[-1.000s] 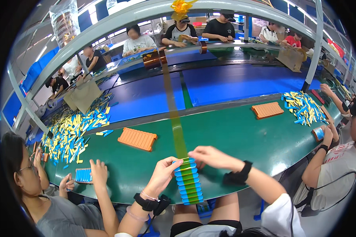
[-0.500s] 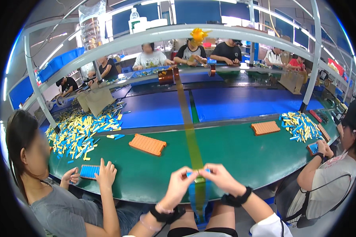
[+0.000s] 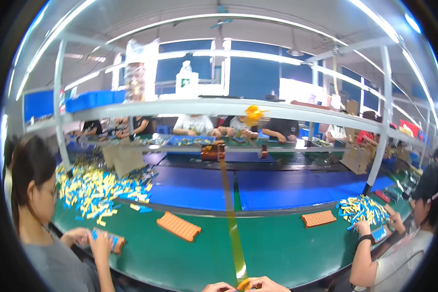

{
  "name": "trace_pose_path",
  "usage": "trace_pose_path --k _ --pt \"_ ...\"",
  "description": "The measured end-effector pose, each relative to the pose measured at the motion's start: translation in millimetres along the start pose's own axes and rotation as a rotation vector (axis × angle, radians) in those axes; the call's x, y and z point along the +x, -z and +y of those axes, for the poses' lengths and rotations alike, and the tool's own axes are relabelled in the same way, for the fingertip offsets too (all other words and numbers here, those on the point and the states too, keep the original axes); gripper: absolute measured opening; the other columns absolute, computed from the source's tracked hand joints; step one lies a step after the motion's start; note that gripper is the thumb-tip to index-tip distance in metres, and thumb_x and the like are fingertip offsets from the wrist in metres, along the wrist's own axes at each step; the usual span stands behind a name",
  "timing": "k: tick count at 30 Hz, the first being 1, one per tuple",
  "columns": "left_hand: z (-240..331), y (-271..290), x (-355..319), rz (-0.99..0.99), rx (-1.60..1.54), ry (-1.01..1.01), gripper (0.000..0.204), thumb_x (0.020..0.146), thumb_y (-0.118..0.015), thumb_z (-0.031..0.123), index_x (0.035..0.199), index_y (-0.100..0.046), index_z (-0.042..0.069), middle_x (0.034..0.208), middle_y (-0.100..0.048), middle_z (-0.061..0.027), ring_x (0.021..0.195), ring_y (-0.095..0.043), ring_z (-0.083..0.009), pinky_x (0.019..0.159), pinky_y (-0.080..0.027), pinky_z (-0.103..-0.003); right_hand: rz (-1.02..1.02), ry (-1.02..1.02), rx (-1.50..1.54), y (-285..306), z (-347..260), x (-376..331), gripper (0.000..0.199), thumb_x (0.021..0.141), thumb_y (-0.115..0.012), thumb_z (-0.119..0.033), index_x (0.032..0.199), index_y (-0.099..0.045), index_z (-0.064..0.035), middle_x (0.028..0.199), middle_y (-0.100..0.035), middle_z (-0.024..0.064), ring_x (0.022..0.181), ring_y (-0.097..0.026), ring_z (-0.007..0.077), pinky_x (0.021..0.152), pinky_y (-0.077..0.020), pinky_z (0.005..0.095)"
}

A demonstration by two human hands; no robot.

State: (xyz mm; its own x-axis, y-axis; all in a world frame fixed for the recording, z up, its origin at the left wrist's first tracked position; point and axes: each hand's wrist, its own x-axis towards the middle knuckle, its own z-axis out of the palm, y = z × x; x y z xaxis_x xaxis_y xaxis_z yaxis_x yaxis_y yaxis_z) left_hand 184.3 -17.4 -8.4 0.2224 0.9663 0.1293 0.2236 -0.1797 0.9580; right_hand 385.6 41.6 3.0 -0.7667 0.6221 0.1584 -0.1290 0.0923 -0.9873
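A long green worktable is shown crossed by a strip of yellow tape stretched from a reel toward the lower edge. Heaps of yellow and blue parts and an orange tray are spread across it. At the bottom, the tape's near end is seen pinched between the left hand and the right hand, fingertips pressed together.

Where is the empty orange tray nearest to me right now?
The orange tray lies on the green table, left of the yellow tape strip, below the yellow-and-blue parts pile.
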Motion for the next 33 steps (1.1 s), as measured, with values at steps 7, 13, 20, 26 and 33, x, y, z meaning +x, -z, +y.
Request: trace_pose_path --k 7,13,20,26,33 --pt "91 24 0 0.084 -0.04 -0.156 0.012 0.083 -0.053 0.01 0.09 -0.058 0.002 0.074 -0.056 -0.0044 0.07 -0.052 -0.0109 0.061 -0.042 -0.022 -0.091 0.063 -0.028 8 11 -1 0.012 0.074 -0.063 -0.01 0.076 -0.06 0.0021 0.085 -0.061 0.0087 0.077 -0.055 0.015 0.07 -0.0431 0.0281" --pt "210 26 5 -0.156 0.022 -0.964 0.017 0.077 -0.06 0.012 0.084 -0.058 -0.004 0.076 -0.059 -0.0127 0.068 -0.058 -0.0271 0.059 -0.046 -0.033 -0.071 0.007 -0.103 14 15 -2 0.015 0.073 -0.064 -0.011 0.083 -0.062 -0.0002 0.087 -0.061 0.0084 0.08 -0.055 0.0147 0.073 -0.0427 0.0276" --pt "231 26 7 -0.203 -0.128 -1.219 0.01 0.071 -0.06 0.004 0.068 -0.057 -0.005 0.065 -0.057 -0.0139 0.059 -0.058 -0.0265 0.054 -0.048 -0.035 -0.186 -0.073 -0.091 19 34 6 0.014 0.079 -0.059 -0.009 0.071 -0.056 0.0015 0.099 -0.058 0.0097 0.092 -0.052 0.0186 0.081 -0.0386 0.0288" --pt "223 26 9 -0.16 -0.227 -1.189 0.007 0.071 -0.057 0.003 0.067 -0.056 -0.004 0.063 -0.058 -0.0131 0.057 -0.058 -0.0248 0.054 -0.049 -0.034 -0.165 -0.027 -0.045 19 34 7 0.014 0.079 -0.061 -0.014 0.076 -0.06 0.0004 0.093 -0.06 0.0068 0.081 -0.052 0.014 0.074 -0.0393 0.0258" --pt "212 29 6 -0.137 -0.226 -1.208 0.006 0.069 -0.057 0.002 0.065 -0.056 -0.003 0.061 -0.058 -0.0119 0.055 -0.058 -0.023 0.053 -0.049 -0.032 -0.163 -0.04 0.004 19 29 8 0.015 0.079 -0.061 -0.014 0.072 -0.058 -0.0002 0.093 -0.061 0.0084 0.085 -0.053 0.0167 0.08 -0.0392 0.029"
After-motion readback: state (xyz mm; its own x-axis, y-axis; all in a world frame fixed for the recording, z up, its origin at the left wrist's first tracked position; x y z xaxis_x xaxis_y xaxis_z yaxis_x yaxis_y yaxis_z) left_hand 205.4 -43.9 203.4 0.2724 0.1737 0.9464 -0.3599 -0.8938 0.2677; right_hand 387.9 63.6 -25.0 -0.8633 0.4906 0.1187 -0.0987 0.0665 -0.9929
